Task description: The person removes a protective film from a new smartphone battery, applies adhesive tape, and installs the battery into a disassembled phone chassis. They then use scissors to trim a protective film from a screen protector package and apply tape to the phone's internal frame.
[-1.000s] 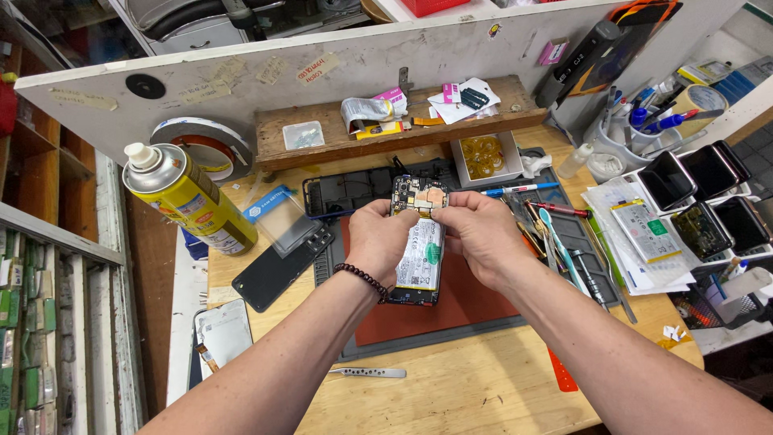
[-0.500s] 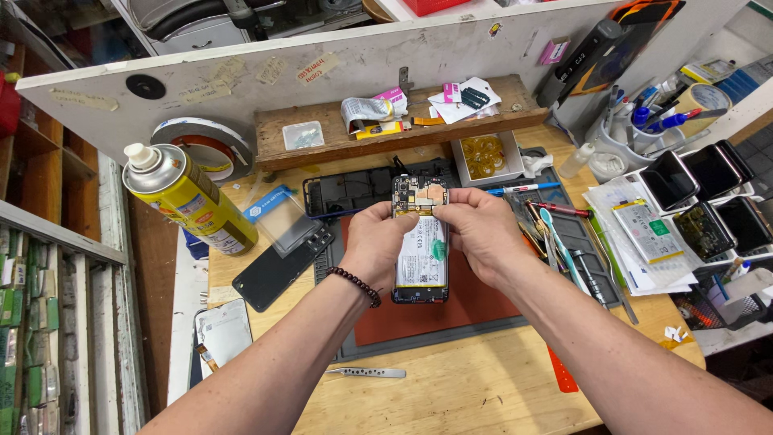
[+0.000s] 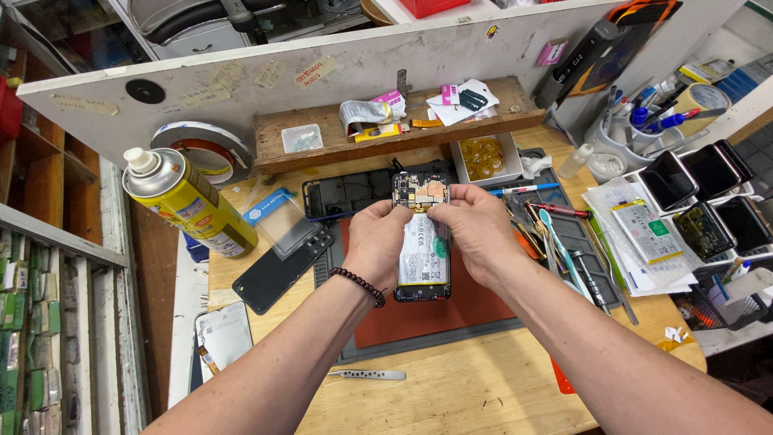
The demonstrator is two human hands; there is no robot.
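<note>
A: While both hands meet over the mat, list the head view's holdings.

B: Item one: opened phone, back cover off, battery and board exposed. Left hand is curled around its left edge; right hand is closed on the right edge, with fingertips of both pinching at the top by the board.

A: Surroundings?

B: Under the hands, a red-and-grey work mat. Left of the left hand, a detached dark back cover; further left, a yellow spray can. Right of the right hand, a row of screwdrivers and picks, then a loose battery on papers. Nearer the wearer, metal tweezers. Beyond the fingertips, a second phone frame.

A: Risks?

B: Judged only: a hard pinch near the board could tear a flex connector; pressure from either grip could bend the battery; a slip would drop the phone onto the tools.
</note>
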